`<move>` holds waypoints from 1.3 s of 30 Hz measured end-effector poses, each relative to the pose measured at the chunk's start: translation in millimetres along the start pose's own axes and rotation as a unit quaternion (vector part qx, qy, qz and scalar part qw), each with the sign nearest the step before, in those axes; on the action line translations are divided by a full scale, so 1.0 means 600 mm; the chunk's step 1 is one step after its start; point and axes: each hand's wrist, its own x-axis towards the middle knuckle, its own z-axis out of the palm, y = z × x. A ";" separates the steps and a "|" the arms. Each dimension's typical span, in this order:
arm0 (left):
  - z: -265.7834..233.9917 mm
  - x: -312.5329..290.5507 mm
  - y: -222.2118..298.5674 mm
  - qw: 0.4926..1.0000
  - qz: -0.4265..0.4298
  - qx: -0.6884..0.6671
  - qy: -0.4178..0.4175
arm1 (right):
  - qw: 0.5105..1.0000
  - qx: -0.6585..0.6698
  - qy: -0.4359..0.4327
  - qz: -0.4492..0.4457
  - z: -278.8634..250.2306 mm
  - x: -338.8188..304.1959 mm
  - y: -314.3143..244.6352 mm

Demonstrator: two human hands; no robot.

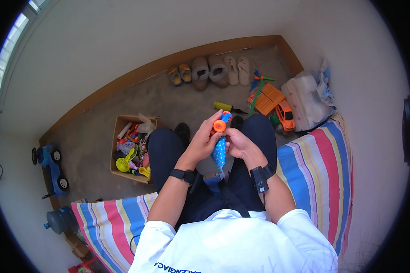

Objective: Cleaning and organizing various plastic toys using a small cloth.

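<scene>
Above my knees, a small orange-and-blue wheeled toy (219, 125) is held up between both hands. My left hand (204, 139) is closed around its left side, the fingers stretched along it. A blue cloth with white dots (218, 154) hangs below the toy, between my palms. My right hand (242, 144) is closed at the right, its curled fingers against the top of the cloth and close to the toy's lower side. The toy's underside and part of the cloth are hidden by the fingers.
A cardboard box (115, 150) of mixed small toys stands left of my knees. An orange toy car (285, 116), a green-and-yellow tool-like thing and white packaging (305, 98) lie at the right. Shoes (209, 73) line the far wall. A blue ride-on toy (52, 168) stands far left.
</scene>
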 end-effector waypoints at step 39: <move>-0.017 0.003 -0.021 0.836 -0.156 -0.501 0.162 | 0.810 -0.112 0.118 -0.563 0.013 0.005 0.006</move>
